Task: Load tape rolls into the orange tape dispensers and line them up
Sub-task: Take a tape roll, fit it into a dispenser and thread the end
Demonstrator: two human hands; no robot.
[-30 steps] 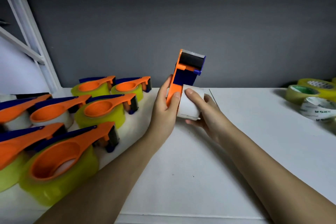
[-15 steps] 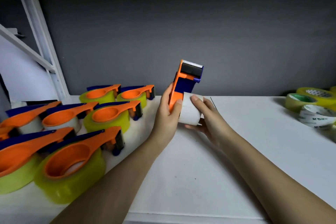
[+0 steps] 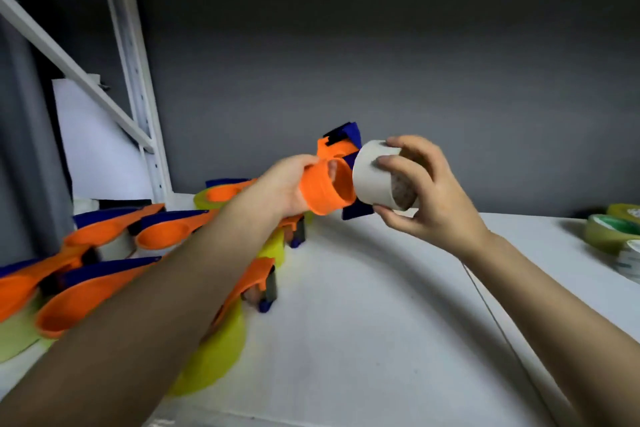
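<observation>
My left hand (image 3: 282,185) grips an orange and blue tape dispenser (image 3: 325,189) in the air above the white table (image 3: 363,305), its round orange hub turned to the right. My right hand (image 3: 420,189) holds a white tape roll (image 3: 375,178) by its rim, right beside the hub's open end. The roll's near edge touches or almost touches the hub. Part of the dispenser's blue body shows behind and below the roll.
Several loaded orange dispensers (image 3: 104,291) with yellow and white rolls lie in rows at the left, partly hidden by my left forearm. Loose tape rolls (image 3: 609,230) sit at the right edge. A white shelf frame (image 3: 135,80) rises at the back left.
Both hands have lifted off the table. The dispenser has turned from upright to sideways, hub toward the roll, and the roll now sits off the hub in my right hand.
</observation>
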